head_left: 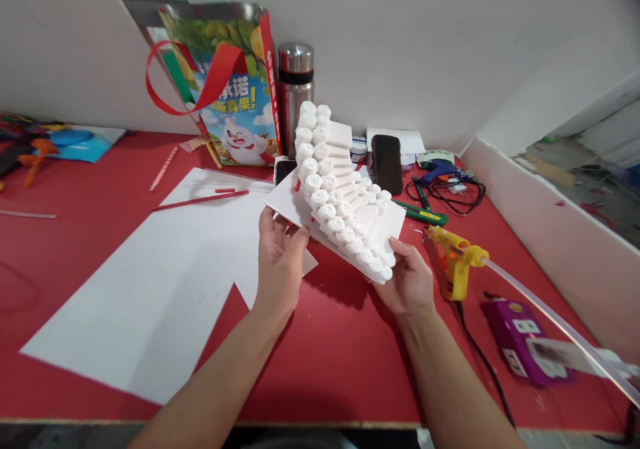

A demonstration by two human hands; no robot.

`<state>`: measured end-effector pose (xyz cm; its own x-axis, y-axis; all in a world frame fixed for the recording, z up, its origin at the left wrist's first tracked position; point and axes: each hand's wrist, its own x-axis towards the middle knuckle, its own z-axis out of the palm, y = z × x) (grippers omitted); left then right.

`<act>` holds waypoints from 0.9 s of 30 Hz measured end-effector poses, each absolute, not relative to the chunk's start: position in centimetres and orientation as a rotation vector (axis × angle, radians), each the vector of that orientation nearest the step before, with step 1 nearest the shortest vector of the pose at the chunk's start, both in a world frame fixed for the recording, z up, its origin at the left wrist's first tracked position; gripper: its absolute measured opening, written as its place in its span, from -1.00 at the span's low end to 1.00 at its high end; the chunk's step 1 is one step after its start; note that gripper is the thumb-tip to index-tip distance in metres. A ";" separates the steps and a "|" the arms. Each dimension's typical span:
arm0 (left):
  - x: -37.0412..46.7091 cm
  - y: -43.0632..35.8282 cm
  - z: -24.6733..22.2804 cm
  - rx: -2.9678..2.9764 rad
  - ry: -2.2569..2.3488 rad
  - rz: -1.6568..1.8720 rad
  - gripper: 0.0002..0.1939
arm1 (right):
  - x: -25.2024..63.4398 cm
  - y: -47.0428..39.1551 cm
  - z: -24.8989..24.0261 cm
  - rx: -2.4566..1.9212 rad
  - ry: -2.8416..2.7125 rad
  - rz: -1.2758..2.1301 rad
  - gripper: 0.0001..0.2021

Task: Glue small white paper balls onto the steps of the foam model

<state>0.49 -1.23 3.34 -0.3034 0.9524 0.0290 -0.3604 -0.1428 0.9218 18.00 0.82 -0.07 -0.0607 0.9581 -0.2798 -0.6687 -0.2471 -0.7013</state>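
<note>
Both hands hold up a white model staircase (pixel 345 192), tilted above the red table. Rows of small white rolled pieces line its two sides, with flat steps between them. My left hand (pixel 281 252) grips the left edge of the model's white base board (pixel 289 202), its thumb on top. At the lower right corner, my right hand (pixel 407 272) holds the model with the thumb on the near side; its other fingers are mostly hidden beneath. Small red bits show under the stairs.
White sheets (pixel 145 289) and red sticks (pixel 205 200) lie on the left. Behind stand a colourful bag (pixel 240 129) and a steel flask (pixel 296 69). Rightward are a phone (pixel 387 162), green cutter (pixel 425 214), yellow glue gun (pixel 456 262) with a long glue stick, and purple power strip (pixel 520 342).
</note>
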 end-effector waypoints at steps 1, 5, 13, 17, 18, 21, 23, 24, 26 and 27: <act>0.5 -1.2 3.3 0.816 1.081 1.647 -0.51 | 17.9 0.8 0.0 -0.861 -0.462 1.637 -0.73; 0.4 -1.0 3.0 0.796 1.102 1.647 -0.57 | 17.8 0.8 0.0 -0.871 -0.477 1.626 -0.78; 0.0 -0.6 2.9 0.706 1.101 1.643 -0.60 | 17.8 0.8 -0.1 -0.888 -0.490 1.638 -0.88; 0.3 -0.8 3.3 0.678 1.113 1.648 -0.60 | 17.8 0.8 -0.1 -0.890 -0.490 1.652 -0.85; 0.4 -0.8 3.3 0.683 1.106 1.653 -0.59 | 17.8 0.8 -0.1 -0.888 -0.492 1.652 -0.84; 0.7 -0.9 3.1 0.732 1.075 1.661 -0.56 | 17.9 0.8 -0.1 -0.885 -0.500 1.656 -0.80; 0.8 -1.0 3.0 0.763 1.060 1.658 -0.54 | 17.9 0.8 -0.2 -0.889 -0.499 1.654 -0.79; 0.9 -1.1 3.0 0.769 1.058 1.652 -0.53 | 17.9 0.8 -0.2 -0.892 -0.499 1.652 -0.78; 1.0 -1.3 3.0 0.765 1.060 1.635 -0.47 | 17.9 0.8 -0.2 -0.898 -0.502 1.647 -0.78; 1.0 -1.4 3.0 0.762 1.059 1.624 -0.43 | 17.9 0.8 -0.2 -0.900 -0.508 1.647 -0.79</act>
